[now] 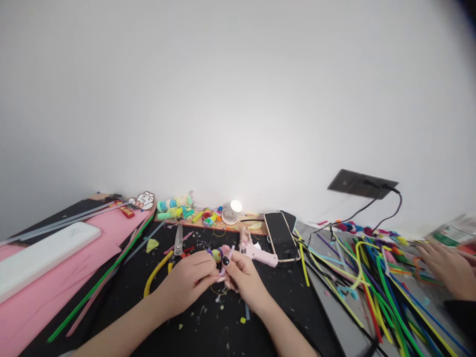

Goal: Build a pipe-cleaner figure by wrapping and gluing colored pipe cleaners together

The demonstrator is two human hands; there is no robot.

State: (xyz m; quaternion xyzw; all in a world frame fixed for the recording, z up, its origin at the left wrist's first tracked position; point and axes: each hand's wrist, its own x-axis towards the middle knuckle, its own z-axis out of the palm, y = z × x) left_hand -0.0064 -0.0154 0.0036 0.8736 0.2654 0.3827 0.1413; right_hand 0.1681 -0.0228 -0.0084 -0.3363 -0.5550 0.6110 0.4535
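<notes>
My left hand [191, 277] and my right hand [245, 280] meet over the black mat [208, 327], fingertips close together. Between them is a lavender pipe cleaner [230, 254], pinched by my right thumb, which has a dark nail. A small bundle of coloured fuzzy rolls [215, 254], green, purple and pink, shows just behind my fingers; my left fingers are closed at its near side. What exactly the left fingertips grip is partly hidden. Beside my left hand lie yellow-handled pliers [178, 243]. To the right of my right hand rests a pink glue gun [256, 250].
A phone [280, 237] and a small lit lamp [231, 212] stand near the wall. Many pipe cleaners [383, 287] cover the grey table at right, where another person's hand [448, 265] reaches in. A white box [48, 253] lies on pink sheets [74, 277] at left.
</notes>
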